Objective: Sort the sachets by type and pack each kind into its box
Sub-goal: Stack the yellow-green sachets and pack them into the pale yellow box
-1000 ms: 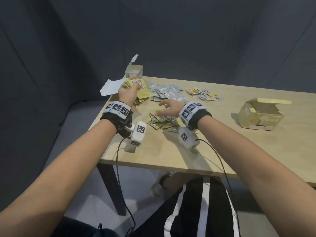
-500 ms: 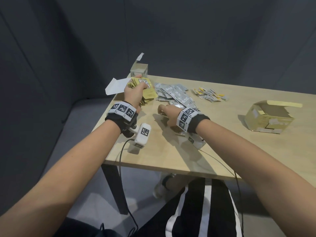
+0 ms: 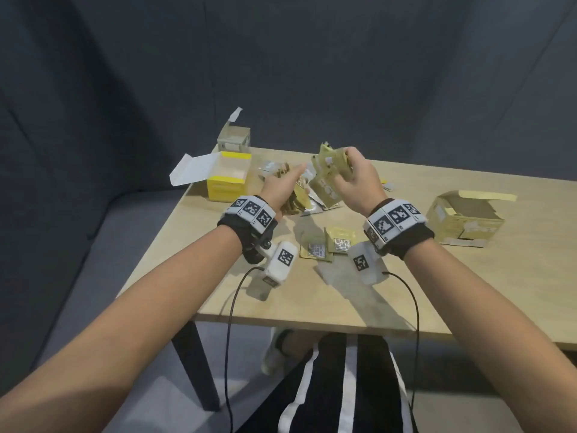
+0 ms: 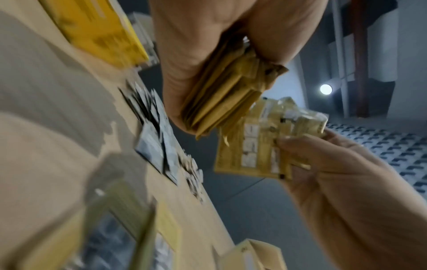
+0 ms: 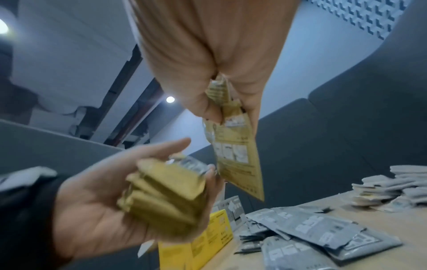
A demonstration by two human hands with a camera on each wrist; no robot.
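table | yellow box | gold box | grey sachets | gold sachets

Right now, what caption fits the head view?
Left hand holds stacked gold sachets; right hand lifts more gold sachets.

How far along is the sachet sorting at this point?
Early to midway. Done: the kinds lie in separate groups, with grey sachets piled on the table. In hand: the left hand grips a gold stack while the right hand holds more gold sachets. Left: two gold sachets on the table, and no packing shows; the yellow box and the tan box stand open.
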